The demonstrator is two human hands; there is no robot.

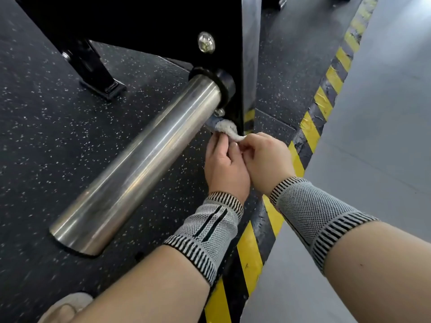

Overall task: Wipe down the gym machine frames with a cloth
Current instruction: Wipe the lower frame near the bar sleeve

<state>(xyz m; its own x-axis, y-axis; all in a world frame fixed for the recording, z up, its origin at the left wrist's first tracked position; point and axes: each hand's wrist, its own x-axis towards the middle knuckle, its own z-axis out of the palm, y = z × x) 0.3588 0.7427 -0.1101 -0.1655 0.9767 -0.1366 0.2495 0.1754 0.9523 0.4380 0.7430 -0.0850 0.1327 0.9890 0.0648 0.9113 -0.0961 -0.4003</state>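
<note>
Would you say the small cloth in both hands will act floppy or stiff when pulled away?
Probably floppy: the cloth bunches and twists between the left hand and right hand. Likely light, since fingertip pinches hold it. Its fuzzy surface suggests little slipping.

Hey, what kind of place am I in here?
Most likely a gym floor. A polished steel weight-plate peg juts from a black metal machine frame, which stands on speckled black rubber flooring edged with yellow and black hazard tape.
</note>
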